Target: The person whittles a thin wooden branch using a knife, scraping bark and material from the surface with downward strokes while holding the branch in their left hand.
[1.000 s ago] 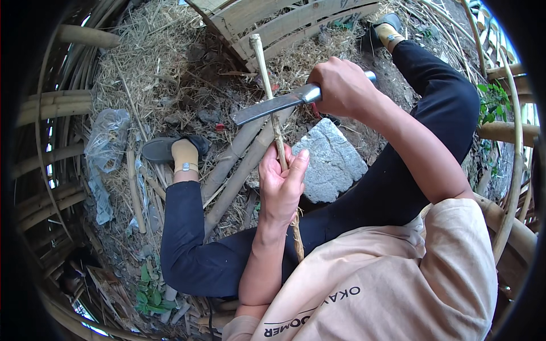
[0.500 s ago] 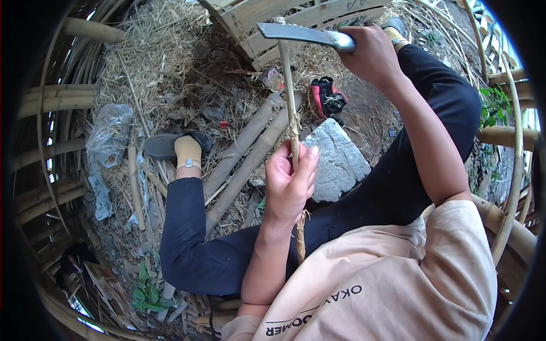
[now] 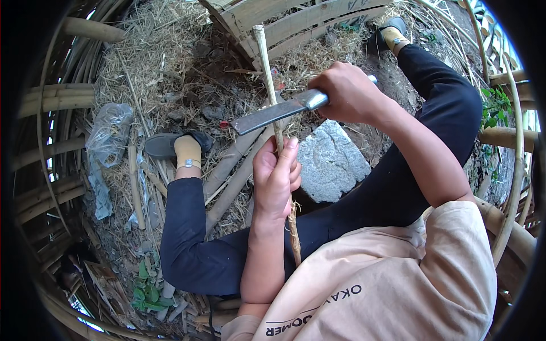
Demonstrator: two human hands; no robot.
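Observation:
My left hand (image 3: 275,177) is closed around a long, pale, peeled-looking wooden stick (image 3: 264,57), which stands nearly upright in front of me. Its rougher lower end, with loose bark strips, reaches down to my lap. In my right hand (image 3: 351,94) is a machete (image 3: 264,118) with a broad, blunt-ended blade and a metal-coloured handle. The blade lies across the stick just above my left fingers, pointing left and slightly down. Whether the edge bites into the wood cannot be seen.
A flat grey stone (image 3: 330,162) sits between my legs, with bamboo poles (image 3: 227,176) left of it. A slatted wooden crate (image 3: 307,25) stands at the far side. Clear plastic bags (image 3: 111,136) lie left, on straw-strewn ground. Bamboo fencing (image 3: 54,102) rises at the side.
The machete has come down along the stick toward my left hand and shifted left. The stick's top has tilted left, and my left hand moved slightly left. The red-and-black item is now hidden.

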